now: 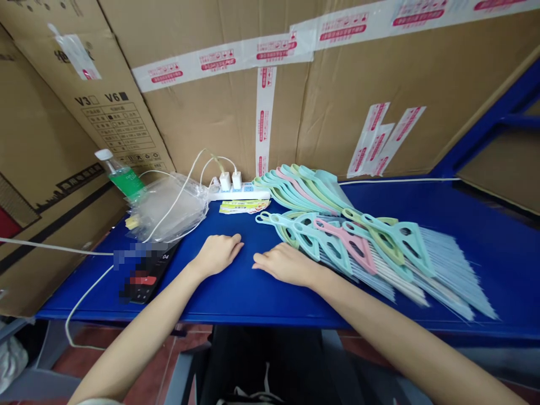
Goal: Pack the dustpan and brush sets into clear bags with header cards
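Both hands rest on the blue table (253, 298), a short gap between them. My left hand (218, 254) is closed in a loose fist, with nothing visible in it. Curled the same way, my right hand (287, 264) lies beside the brushes and shows nothing in its fingers. Small brushes with green, teal and one pink handle (346, 243) are heaped to the right, their pale bristles pointing right. Behind them is a stack of teal, green and pink dustpans (304, 188).
A phone (154, 273) lies left of my left hand. Behind it are clear plastic bags (169, 205), a bottle with a green label (126, 180) and loose white cables. A white power strip (242, 193) with chargers and a yellow-green packet (242, 207) sit near the cardboard wall (211, 118).
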The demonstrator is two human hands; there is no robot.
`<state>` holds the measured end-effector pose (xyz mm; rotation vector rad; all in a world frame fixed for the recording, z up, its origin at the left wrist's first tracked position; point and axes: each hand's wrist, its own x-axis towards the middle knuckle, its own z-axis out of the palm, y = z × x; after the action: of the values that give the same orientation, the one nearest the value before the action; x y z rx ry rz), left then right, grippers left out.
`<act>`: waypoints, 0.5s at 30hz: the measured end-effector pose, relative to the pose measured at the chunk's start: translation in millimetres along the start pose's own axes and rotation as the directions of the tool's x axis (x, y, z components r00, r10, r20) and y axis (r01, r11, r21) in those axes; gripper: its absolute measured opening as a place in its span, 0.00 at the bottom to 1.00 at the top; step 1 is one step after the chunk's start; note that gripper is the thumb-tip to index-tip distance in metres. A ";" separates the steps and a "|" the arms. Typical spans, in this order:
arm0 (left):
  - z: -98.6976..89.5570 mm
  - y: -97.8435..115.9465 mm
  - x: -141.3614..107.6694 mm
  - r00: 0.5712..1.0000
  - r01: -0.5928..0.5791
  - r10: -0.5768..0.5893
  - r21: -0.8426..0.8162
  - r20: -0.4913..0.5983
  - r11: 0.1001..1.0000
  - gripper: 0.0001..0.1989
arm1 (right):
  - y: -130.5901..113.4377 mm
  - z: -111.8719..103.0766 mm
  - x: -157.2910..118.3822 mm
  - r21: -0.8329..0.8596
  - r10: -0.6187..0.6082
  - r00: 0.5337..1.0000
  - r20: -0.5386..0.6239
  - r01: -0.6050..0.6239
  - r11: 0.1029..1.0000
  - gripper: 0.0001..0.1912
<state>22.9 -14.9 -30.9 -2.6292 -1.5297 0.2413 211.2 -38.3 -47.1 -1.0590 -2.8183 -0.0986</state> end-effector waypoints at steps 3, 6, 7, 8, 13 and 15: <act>1.4 -0.6 -0.2 1.000 0.001 -0.001 -0.013 0.011 1.000 0.15 | -0.9 0.7 -3.2 0.059 0.057 0.997 0.048 -0.060 0.996 0.11; 1.1 0.2 -0.9 1.000 0.002 -0.001 -0.028 0.021 1.000 0.16 | -0.1 -1.5 -4.4 0.109 0.123 0.989 0.078 -0.132 0.985 0.11; 0.9 0.2 -1.1 1.000 0.001 -0.001 -0.033 0.022 0.999 0.17 | 0.3 -2.3 -4.2 0.124 0.142 0.986 0.087 -0.152 0.981 0.10; 0.7 0.1 -1.2 1.000 0.001 0.000 -0.038 0.022 0.999 0.17 | 0.7 -2.9 -3.9 0.136 0.159 0.983 0.097 -0.171 0.976 0.09; 0.8 -1.9 -1.7 1.000 0.012 -0.011 -0.056 0.017 0.998 0.19 | 0.2 -4.6 -3.3 0.170 0.219 0.965 0.141 -0.242 0.955 0.15; 1.1 -2.4 -1.7 1.000 0.016 -0.015 -0.061 0.012 0.998 0.19 | -0.4 -5.7 -3.3 0.177 0.235 0.959 0.157 -0.261 0.949 0.15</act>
<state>19.8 -15.2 -31.5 -2.6660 -1.5854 0.2125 214.0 -41.3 -41.9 -1.4063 -2.7061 0.2798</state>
